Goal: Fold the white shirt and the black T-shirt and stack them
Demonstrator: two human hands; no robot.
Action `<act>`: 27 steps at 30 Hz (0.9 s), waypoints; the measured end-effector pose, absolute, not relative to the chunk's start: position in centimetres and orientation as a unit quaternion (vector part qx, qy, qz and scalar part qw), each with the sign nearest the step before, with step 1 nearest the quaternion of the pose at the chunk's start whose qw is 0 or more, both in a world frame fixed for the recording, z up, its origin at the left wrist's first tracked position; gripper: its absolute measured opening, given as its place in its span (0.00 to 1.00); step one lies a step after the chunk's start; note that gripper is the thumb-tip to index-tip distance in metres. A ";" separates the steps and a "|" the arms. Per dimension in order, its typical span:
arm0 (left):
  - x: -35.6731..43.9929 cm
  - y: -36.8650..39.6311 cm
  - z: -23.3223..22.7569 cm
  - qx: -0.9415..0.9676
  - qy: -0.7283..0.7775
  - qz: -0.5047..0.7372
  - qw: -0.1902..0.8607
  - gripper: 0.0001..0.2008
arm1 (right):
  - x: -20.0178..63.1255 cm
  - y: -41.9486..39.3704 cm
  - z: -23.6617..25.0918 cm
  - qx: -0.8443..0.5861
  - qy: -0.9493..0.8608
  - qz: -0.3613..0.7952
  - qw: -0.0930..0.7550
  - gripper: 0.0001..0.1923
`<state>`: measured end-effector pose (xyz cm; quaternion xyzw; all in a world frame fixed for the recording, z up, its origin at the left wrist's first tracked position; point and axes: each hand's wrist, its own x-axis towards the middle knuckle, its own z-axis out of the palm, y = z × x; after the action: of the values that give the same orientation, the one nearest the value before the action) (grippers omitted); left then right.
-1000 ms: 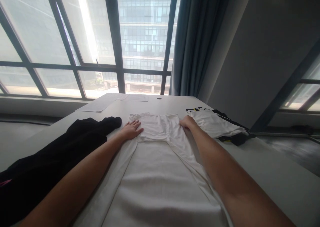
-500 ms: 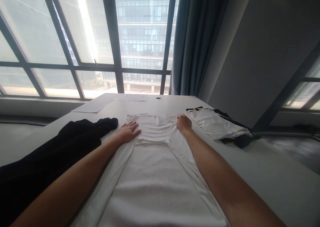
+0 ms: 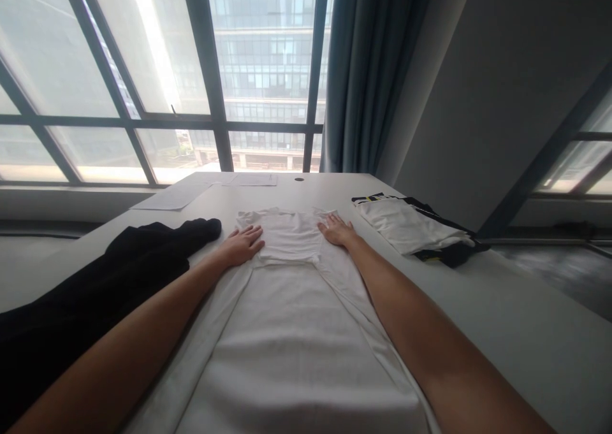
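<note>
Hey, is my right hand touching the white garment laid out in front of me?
Touching. The head view shows the right hand spread flat on the white garment, near its far end.

This looks like an office to me. The long white table (image 3: 329, 192) has a round desk-style hole (image 3: 299, 180) near its far edge, and paper sheets (image 3: 171, 196) lie at its far left (I can't read them from here). Behind it stand tall dark-framed windows (image 3: 157, 71), a many-storeyed glass-fronted building (image 3: 262, 67) outside, and a blue-grey curtain (image 3: 366, 77) hangs to the right.
</note>
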<state>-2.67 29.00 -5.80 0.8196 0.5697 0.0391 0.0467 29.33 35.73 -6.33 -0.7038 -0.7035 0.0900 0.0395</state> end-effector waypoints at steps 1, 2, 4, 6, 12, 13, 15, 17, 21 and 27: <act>-2.7 29.0 -5.7 0.819 0.571 0.034 0.048 0.34 | 29.7 35.8 -6.4 -0.713 -0.694 0.093 0.043 0.38; -2.7 29.1 -5.6 0.819 0.571 0.030 0.050 0.34 | 30.0 35.9 -6.4 -0.721 -0.685 0.091 0.048 0.38; -2.5 29.5 -5.0 0.814 0.577 0.014 0.061 0.34 | 30.4 35.8 -6.4 -0.734 -0.672 0.086 0.054 0.39; -1.8 30.1 -4.2 0.802 0.594 0.008 0.062 0.34 | 30.4 35.4 -6.2 -0.736 -0.671 0.059 0.068 0.38; 1.5 32.9 -4.0 0.830 0.556 0.028 0.031 0.37 | 29.3 35.1 -6.0 -0.687 -0.721 0.027 0.088 0.34; 1.6 33.4 -4.3 0.826 0.562 0.023 0.037 0.37 | 29.3 35.2 -6.0 -0.687 -0.721 0.052 0.075 0.35; 1.0 34.5 -5.1 0.813 0.581 0.025 0.040 0.38 | 29.6 35.5 -6.1 -0.694 -0.712 0.083 0.063 0.37; -0.3 35.7 -5.7 0.798 0.600 0.035 0.037 0.40 | 29.9 35.8 -6.2 -0.705 -0.701 0.088 0.066 0.40; -3.4 38.0 -6.2 0.772 0.633 0.043 0.030 0.42 | 30.3 36.0 -6.2 -0.724 -0.680 0.085 0.074 0.44; -5.2 39.4 -6.6 0.751 0.656 0.062 0.035 0.40 | 30.2 35.9 -6.0 -0.734 -0.670 0.092 0.070 0.45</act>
<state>-5.20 39.39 -6.59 0.7512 0.6563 0.0620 0.0347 30.20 35.87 -5.97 -0.7336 -0.6697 0.0919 0.0696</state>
